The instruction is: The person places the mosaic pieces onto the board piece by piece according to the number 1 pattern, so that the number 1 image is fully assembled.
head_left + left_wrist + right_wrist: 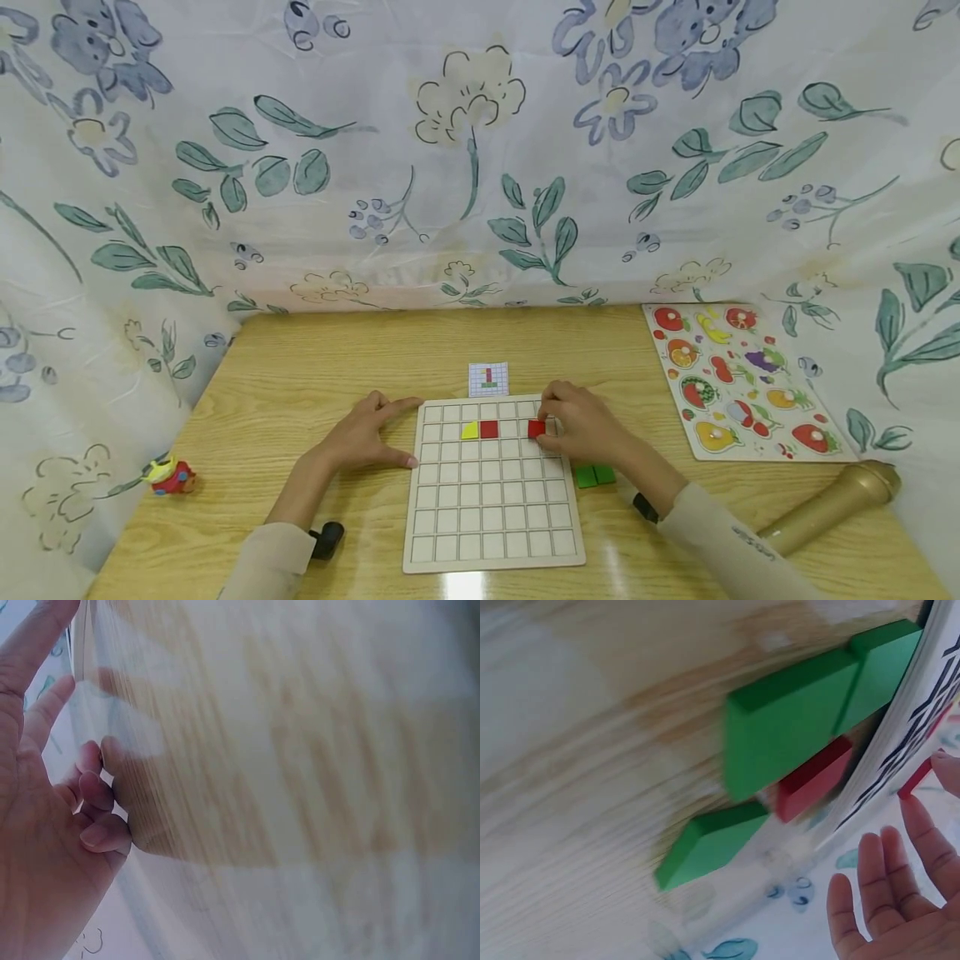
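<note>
Pinching a red tile (pixel 536 428) between thumb and fingertips, my right hand (pixel 585 429) has it in the board's (pixel 491 533) second row, near the right edge. It looks light, stiff and smooth; I judge its thin side edges the best hold, since a flat face would slip. My left hand (pixel 367 435) lies open, steadying the board's left edge. Green tiles (pixel 595 476) wait on the tabletop (pixel 300 375) beside my right wrist.

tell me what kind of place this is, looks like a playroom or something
Probably a makeshift tabletop play or recording corner, not a full playroom: a wooden table walled in by floral cloth, with a grid puzzle board, a fruit peg puzzle and a small toy on it.
</note>
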Available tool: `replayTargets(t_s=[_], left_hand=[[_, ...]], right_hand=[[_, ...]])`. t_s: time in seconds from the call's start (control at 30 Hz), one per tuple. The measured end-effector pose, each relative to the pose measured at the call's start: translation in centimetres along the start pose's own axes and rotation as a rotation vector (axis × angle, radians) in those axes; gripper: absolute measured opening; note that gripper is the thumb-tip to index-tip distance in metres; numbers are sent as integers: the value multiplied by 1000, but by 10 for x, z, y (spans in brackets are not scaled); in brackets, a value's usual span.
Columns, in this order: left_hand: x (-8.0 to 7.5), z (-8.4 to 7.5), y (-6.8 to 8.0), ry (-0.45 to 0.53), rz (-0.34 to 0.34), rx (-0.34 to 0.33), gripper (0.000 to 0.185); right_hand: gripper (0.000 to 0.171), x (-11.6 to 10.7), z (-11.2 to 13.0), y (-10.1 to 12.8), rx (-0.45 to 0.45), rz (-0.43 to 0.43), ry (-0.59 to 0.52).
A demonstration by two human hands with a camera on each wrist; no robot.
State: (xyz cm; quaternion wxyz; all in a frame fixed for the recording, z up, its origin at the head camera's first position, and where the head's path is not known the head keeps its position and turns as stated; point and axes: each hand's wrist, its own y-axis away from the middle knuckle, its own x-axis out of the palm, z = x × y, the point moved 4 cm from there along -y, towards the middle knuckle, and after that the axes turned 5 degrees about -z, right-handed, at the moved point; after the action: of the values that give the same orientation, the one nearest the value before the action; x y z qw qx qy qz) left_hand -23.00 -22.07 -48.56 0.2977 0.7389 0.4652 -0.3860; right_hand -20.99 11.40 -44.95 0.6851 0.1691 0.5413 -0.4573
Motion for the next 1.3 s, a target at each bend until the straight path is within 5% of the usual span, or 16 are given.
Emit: replayTargets(t_s=[0.33, 1.3], left_hand=[[0, 1, -1, 2, -1, -3, 99], [2, 3, -2, -4, -1, -15, 99]], right_hand=[[20, 10, 20, -12, -81, 2, 4], [20, 28, 43, -24, -114, 41, 15]])
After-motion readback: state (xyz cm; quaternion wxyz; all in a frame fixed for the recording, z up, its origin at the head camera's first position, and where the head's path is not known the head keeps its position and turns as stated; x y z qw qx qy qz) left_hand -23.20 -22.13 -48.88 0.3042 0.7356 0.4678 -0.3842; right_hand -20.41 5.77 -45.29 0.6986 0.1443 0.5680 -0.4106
